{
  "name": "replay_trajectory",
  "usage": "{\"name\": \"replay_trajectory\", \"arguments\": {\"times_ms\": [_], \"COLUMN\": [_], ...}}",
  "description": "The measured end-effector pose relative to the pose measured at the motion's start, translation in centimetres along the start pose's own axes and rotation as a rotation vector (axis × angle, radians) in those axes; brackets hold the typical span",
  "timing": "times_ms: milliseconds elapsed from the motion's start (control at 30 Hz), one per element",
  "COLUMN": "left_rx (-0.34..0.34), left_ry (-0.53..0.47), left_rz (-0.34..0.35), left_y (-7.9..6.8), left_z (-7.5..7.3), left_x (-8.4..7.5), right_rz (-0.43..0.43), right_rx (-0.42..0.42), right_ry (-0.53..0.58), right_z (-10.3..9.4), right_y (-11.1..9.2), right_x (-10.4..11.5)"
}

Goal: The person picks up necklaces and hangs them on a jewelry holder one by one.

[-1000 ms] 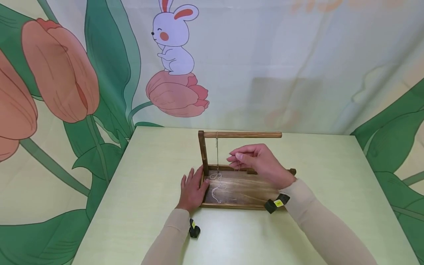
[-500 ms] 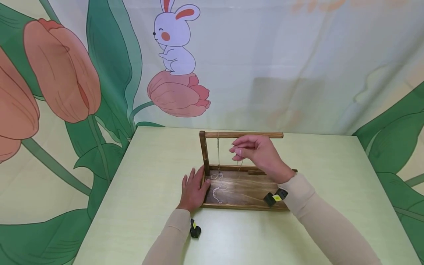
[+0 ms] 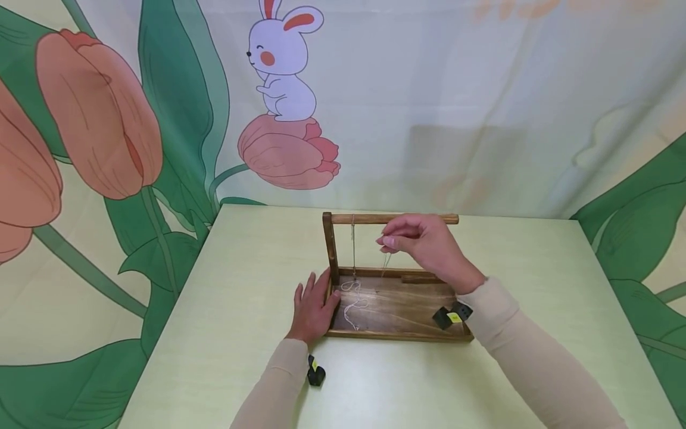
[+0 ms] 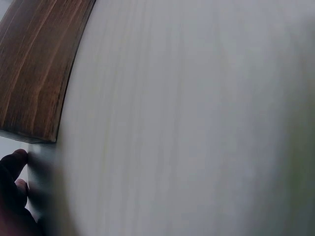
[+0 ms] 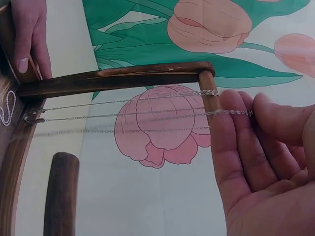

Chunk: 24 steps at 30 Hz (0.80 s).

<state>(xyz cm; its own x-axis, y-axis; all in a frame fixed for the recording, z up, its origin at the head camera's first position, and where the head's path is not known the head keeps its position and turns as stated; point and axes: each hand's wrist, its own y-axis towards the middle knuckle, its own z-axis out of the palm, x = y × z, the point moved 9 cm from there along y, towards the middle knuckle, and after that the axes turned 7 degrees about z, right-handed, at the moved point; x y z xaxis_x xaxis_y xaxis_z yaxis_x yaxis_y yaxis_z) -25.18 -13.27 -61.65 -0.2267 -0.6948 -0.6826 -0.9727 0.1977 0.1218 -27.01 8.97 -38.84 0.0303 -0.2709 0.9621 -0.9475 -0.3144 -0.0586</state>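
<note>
My right hand (image 3: 423, 241) pinches a thin silvery chain necklace (image 5: 231, 112) between thumb and fingertips, just in front of a wooden bar. The chain's strands (image 3: 384, 265) dangle toward the tray of a dark wooden jewelry stand (image 3: 407, 310). Another fine chain (image 3: 353, 250) hangs looped over the bar (image 3: 370, 218) near the upright post (image 3: 330, 247). With fingers straight and spread, my left hand (image 3: 313, 307) rests on the tray's left wall, its thumb on the inner side. The left wrist view catches dark fingertips (image 4: 19, 187) beside a brown wooden edge (image 4: 39, 69).
A crumpled whitish chain (image 3: 354, 304) lies at the left of the tray. A short round-ended wooden peg (image 5: 64, 191) sticks out near the tray's back. The pale table (image 3: 225, 286) surrounds the stand, and a printed tulip-and-rabbit curtain (image 3: 370, 107) hangs behind.
My right hand has risen toward the bar and shifted slightly right, with more of the pinched chain hanging below it. My left hand stays at the tray wall.
</note>
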Motion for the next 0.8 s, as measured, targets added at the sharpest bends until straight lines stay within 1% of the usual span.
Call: {"name": "replay_trajectory", "arguments": {"times_ms": [200, 367, 600, 700, 800], "left_rx": [0.017, 0.009, 0.028, 0.019, 0.024], "left_ry": [0.006, 0.004, 0.019, 0.012, 0.009], "left_rz": [-0.01, -0.009, -0.023, -0.019, -0.021], "left_y": [-0.1, 0.0, 0.1, 0.1, 0.1], "left_z": [0.0, -0.1, 0.1, 0.1, 0.3], "left_x": [-0.2, -0.2, -0.1, -0.1, -0.2], "right_rz": [0.006, -0.014, -0.035, -0.059, -0.074], "right_rx": [0.01, 0.008, -0.025, -0.038, -0.043], "right_ry": [0.01, 0.009, 0.008, 0.028, 0.061], "right_z": [-1.0, -1.9, -3.3, -3.9, -4.4], "right_y": [-0.2, -0.2, -0.5, -0.6, -0.7], "right_x": [0.3, 0.5, 0.5, 0.5, 0.4]}}
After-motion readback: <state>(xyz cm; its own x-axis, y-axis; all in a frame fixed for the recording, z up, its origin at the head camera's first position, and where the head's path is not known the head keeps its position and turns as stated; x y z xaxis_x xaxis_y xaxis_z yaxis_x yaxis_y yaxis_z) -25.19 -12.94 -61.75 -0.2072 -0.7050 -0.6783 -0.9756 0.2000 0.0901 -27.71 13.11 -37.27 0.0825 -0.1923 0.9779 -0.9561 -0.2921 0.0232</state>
